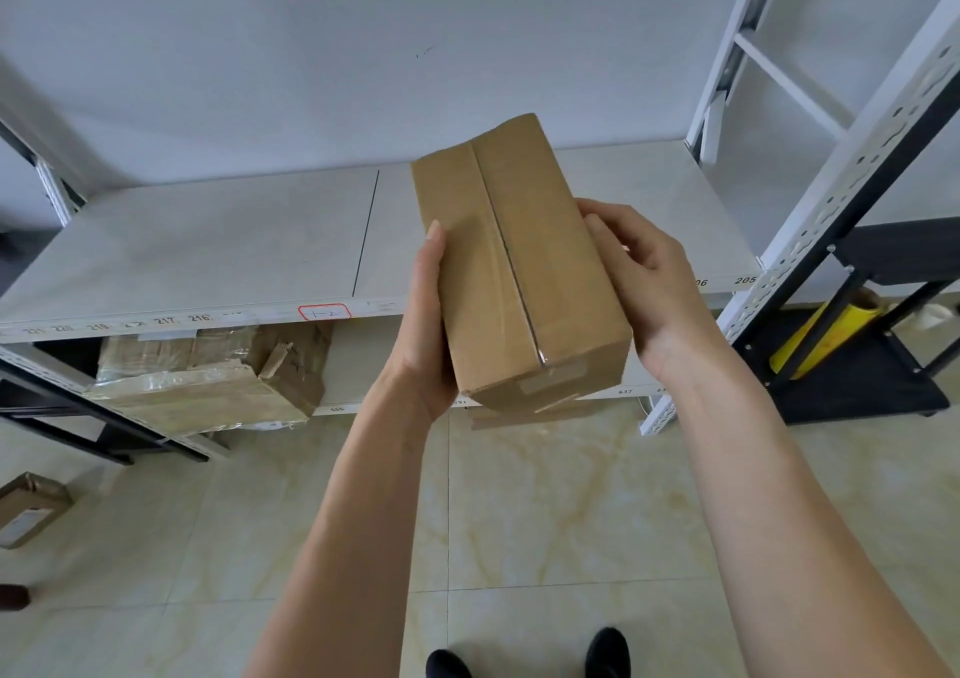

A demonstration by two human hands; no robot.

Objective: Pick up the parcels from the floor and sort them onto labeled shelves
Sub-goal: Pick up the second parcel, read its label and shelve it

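Brown cardboard, taped along its centre seam: the parcel (pixel 514 272) sits gripped between your left hand (pixel 423 334) and right hand (pixel 644 282), fingers clasping its sides, above the pale numbered shelf (pixel 208 256). Below it, a battered box (pixel 208 381) wrapped in plastic.

In front of you the pale grey upper shelf board (pixel 208 251) carries nothing but numbered labels along its front edge, the lower shelf (pixel 358 360) holds a battered, tape-wrapped brown cardboard parcel (pixel 208 381), and a small brown labelled box (pixel 31 508) lies on the cream tiled floor (pixel 545 521).
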